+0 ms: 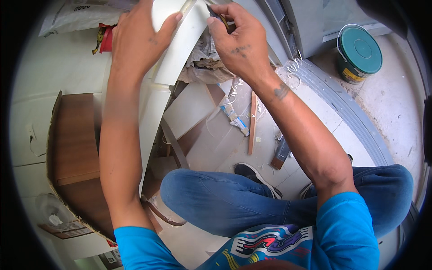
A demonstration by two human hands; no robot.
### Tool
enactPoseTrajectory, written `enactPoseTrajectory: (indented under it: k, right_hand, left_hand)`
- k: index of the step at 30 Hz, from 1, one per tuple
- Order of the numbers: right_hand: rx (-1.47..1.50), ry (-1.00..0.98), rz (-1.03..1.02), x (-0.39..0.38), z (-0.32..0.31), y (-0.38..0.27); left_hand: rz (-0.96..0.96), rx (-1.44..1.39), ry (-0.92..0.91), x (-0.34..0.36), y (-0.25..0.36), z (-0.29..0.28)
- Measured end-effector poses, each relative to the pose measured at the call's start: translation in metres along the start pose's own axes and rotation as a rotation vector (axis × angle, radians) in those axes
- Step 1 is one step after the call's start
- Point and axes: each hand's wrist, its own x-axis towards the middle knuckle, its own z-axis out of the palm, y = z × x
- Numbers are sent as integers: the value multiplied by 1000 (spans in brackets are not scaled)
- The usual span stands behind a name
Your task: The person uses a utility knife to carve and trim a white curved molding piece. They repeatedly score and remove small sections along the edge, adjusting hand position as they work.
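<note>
A long white panel (186, 36) runs from the top of the view down toward my left forearm, with a raised lip along it. My left hand (140, 38) lies on its left side, thumb stretched onto the white surface and the other fingers partly cut off by the top of the view. At the panel's right edge, my right hand (240, 42) grips a slim utility knife (222, 20) with a black and yellow handle. The knife's dark tip points up and left, close to the white edge. Crumpled brown paper (204, 60) sits below, between the hands.
Brown wooden cabinet boards (76, 144) stand at the left. Loose panels (191, 108), a wooden strip (253, 123) and curly white shavings (234, 92) lie on the floor ahead of my crossed legs. A green-lidded bucket (360, 51) stands beyond the grey door track (339, 101).
</note>
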Motion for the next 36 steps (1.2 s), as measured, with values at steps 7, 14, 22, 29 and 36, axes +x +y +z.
enactPoseTrajectory:
  k: [7, 14, 22, 29, 36]
  right_hand:
    - [-186, -41, -114, 18, -2, 8]
    - [-90, -17, -146, 21, 3, -10]
    - [-116, -55, -109, 30, 7, 0]
    - [-142, -151, -48, 33, -3, -10]
    - [-181, -188, -134, 23, -4, 1]
  left_hand:
    - [97, 123, 37, -77, -20, -21]
    - [-71, -8, -36, -107, -25, -33]
    - [-184, -78, -54, -109, -21, -31]
    - [-182, -92, -37, -112, -26, -30]
    - [-163, -76, -6, -112, -27, -26]
